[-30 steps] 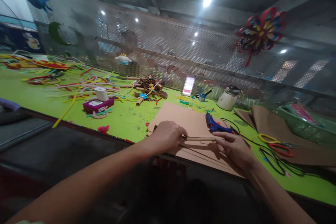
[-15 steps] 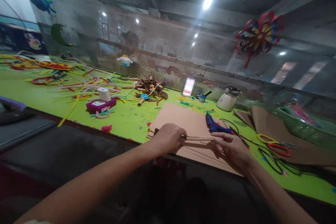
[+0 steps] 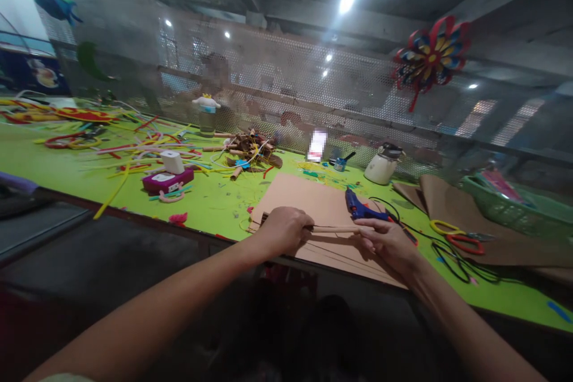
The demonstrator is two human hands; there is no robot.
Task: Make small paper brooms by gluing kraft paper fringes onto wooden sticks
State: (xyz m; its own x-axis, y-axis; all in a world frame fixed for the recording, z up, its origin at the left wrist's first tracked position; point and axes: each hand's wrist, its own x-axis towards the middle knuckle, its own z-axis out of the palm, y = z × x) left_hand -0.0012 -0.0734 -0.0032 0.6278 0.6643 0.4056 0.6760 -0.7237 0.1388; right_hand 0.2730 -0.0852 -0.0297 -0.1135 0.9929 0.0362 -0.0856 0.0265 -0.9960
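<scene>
My left hand [image 3: 283, 230] is closed on one end of a thin rolled brown paper stick [image 3: 333, 229]. My right hand [image 3: 387, 242] pinches its other end, so the stick lies level between them just above a stack of brown cardboard sheets [image 3: 308, 197] at the near edge of the green table [image 3: 210, 200]. A blue glue gun [image 3: 359, 209] lies on the cardboard just behind my right hand.
Scissors with yellow and red handles [image 3: 456, 236] and a black cable [image 3: 452, 259] lie to the right, near brown paper and a green basket [image 3: 514, 209]. A white kettle [image 3: 380, 166], a heap of paper rolls [image 3: 250, 152], a magenta box [image 3: 168, 179] and coloured strips cover the back and left.
Both hands keep their hold on the stick, which has lifted slightly. The view has shifted a little to the right.
</scene>
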